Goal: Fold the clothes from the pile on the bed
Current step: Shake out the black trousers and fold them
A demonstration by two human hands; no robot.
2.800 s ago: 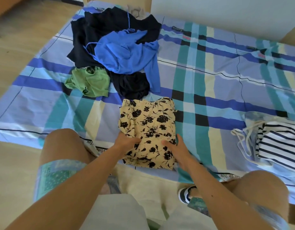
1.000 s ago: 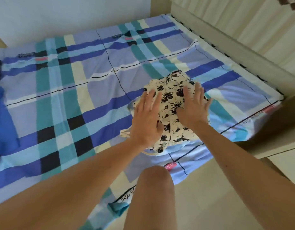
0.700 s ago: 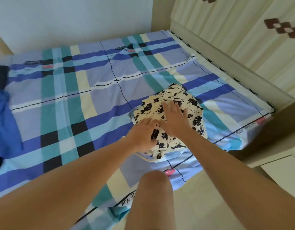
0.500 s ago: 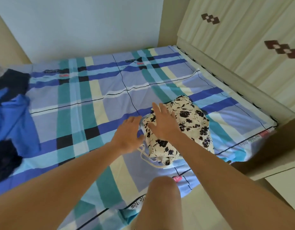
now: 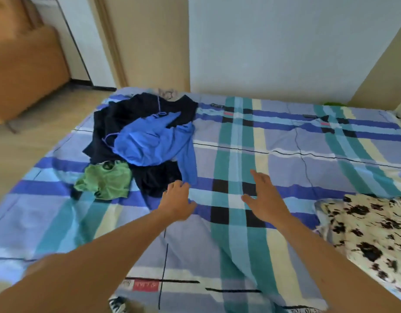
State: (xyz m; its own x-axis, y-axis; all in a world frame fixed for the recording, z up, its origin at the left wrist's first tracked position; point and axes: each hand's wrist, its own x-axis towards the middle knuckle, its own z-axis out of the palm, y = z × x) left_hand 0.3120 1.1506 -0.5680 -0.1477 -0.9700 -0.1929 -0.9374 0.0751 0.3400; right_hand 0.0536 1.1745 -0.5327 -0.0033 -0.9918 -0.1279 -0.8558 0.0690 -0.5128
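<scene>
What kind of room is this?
Probably a home bedroom: a plaid-sheeted bed, a loose pile of clothes on it, and a folded floral garment to the right.

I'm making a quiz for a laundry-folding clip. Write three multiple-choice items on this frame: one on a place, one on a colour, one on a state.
1. Where is the flowered garment, relative to the pile?
A. on top of it
B. far to its right, apart
C. under it

2. The small garment at the pile's front left is:
A. green
B. red
C. white

3. The left hand and right hand are:
A. gripping hangers
B. open, holding nothing
C. pressing the flowered garment

Answers: B, bare sheet separates them; A, its cloth is plainly green; B, fingers loose, nothing in them.
</scene>
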